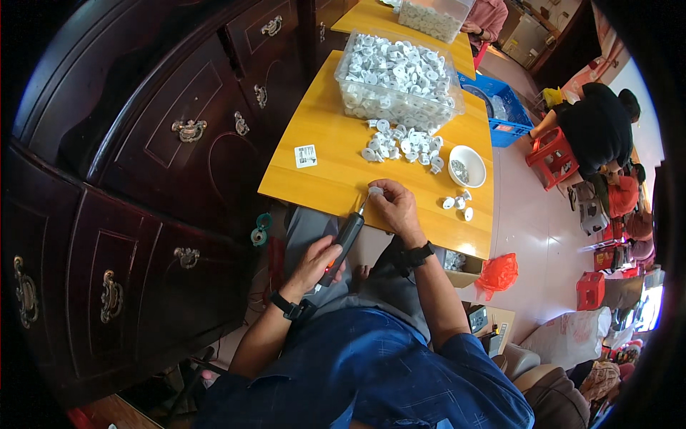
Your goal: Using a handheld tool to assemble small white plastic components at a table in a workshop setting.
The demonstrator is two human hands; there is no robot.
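The left hand [314, 263] is wrapped around the grip of a black electric screwdriver with an orange button [346, 242], held low over the lap at the near edge of the yellow wooden table [325, 179]. The tool's bit points up and to the right, meeting a small white round plastic part [375, 191] that the right hand [394, 206] pinches between its fingertips just above the table's near edge.

Farther along the table, a loose heap of white plastic parts [400, 145] lies in the middle, and beyond it stands a clear plastic bin filled with the same white parts [397, 79]. To the right of the heap sits a small white bowl holding small metal pieces [466, 166], and 3 or 4 more white parts [457, 202] rest near the right hand.

A dark carved wooden cabinet with brass handles [143, 186] fills the left side. A blue plastic crate [504, 114] stands on the floor to the far right, near a person in black [597, 129].
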